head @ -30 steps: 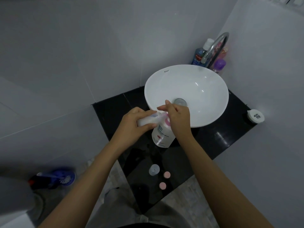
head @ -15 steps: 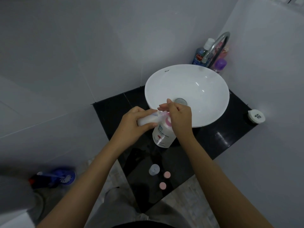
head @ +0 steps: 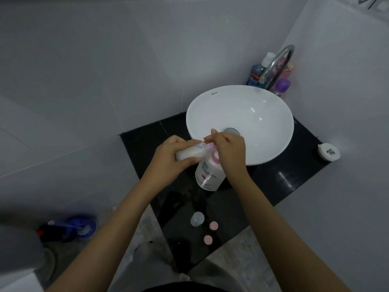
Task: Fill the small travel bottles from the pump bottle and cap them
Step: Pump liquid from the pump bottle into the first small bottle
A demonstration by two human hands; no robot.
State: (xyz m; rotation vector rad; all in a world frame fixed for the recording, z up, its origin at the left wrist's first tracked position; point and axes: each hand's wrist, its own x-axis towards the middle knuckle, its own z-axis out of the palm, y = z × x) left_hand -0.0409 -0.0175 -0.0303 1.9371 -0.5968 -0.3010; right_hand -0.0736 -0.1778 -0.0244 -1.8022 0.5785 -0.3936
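Observation:
A white pump bottle with a pink collar stands on the black counter in front of the basin. My left hand grips a small travel bottle, tipped on its side with its mouth against the pump's nozzle. My right hand rests on top of the pump head, fingers curled over it. A second small clear travel bottle stands upright near the counter's front edge. Two pink caps lie beside it.
A white bowl basin fills the counter's back half, with a chrome tap and several toiletry bottles behind it. A white round container sits at the right. A blue toilet brush lies on the floor, lower left.
Both hands hold nearly the same pose. The right hand's fingers have shifted slightly on the pump head; the small bottle stays at the nozzle.

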